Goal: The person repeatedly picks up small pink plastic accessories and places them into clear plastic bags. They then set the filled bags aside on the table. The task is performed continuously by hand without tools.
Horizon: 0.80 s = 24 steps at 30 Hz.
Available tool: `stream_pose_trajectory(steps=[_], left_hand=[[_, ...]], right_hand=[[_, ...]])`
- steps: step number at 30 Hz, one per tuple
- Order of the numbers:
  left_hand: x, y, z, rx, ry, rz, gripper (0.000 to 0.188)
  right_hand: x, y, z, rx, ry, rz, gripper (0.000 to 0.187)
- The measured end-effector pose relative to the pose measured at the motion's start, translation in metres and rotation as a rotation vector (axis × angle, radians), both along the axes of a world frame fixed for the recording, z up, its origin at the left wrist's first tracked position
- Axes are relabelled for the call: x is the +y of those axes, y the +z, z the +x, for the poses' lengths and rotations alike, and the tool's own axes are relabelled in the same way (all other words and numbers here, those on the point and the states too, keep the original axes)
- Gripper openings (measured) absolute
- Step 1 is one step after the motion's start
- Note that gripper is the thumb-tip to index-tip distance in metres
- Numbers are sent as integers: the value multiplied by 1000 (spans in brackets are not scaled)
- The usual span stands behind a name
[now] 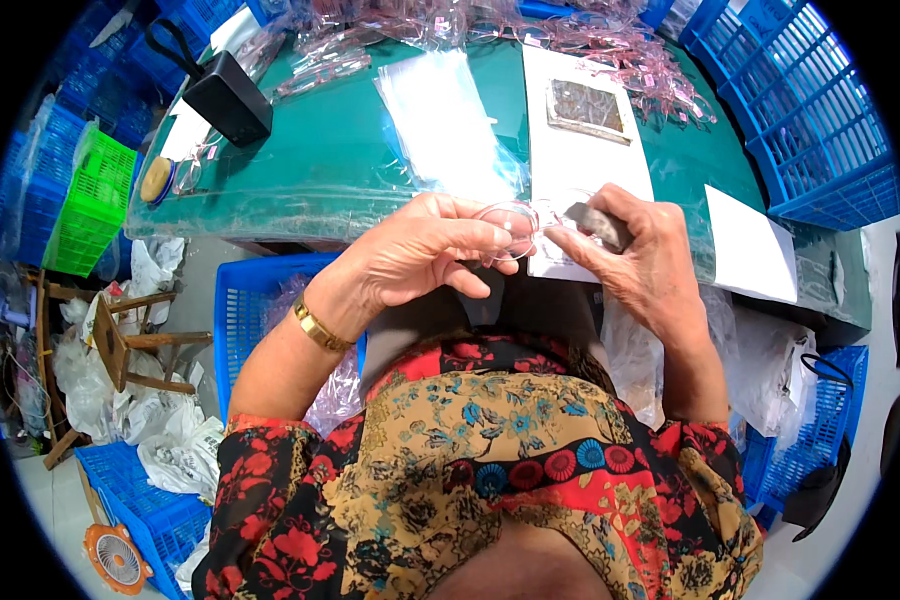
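Observation:
In front of my body, at the near edge of the table, a pair of clear, pinkish eyeglasses (521, 222) is held between my two hands. My left hand (420, 245) pinches one round lens between thumb and fingers, its lower fingers curled loosely below. At the other lens, my right hand (653, 250) grips a small grey, cloth-like wad (606, 228). Its thumb reaches toward the bridge of the eyeglasses. That second lens is partly hidden by my right fingers and the wad.
Many bagged eyeglasses (630, 65) lie along the back of the green table (340, 140). Clear plastic sleeves (445, 120), white paper (590, 155) with a flat worn block (588, 108), and a black box (230, 100) lie nearer. Blue crates (810, 110) flank the table; a wooden stool (130, 340) stands left.

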State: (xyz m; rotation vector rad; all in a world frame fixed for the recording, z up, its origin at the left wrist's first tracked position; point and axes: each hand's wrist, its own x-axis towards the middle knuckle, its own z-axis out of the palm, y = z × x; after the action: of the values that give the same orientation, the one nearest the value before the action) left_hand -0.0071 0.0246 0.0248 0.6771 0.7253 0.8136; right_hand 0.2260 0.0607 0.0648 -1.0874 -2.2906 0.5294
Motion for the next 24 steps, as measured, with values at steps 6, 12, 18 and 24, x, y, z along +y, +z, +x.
stream_pose_trajectory(steps=[6,12,18,24], left_hand=[[4,20,-8,-24,65,52,39],[34,30,-10,-116,318,124,44],[100,22,8,-328,526,135,15],[115,29,22,-440,650,108,10]], right_hand=[[-4,-8,11,311,26,-70,24],[-30,-16,-16,510,226,-490,17],[-35,-24,-63,576,348,-170,34],[-42,-27,-77,504,243,39,59]])
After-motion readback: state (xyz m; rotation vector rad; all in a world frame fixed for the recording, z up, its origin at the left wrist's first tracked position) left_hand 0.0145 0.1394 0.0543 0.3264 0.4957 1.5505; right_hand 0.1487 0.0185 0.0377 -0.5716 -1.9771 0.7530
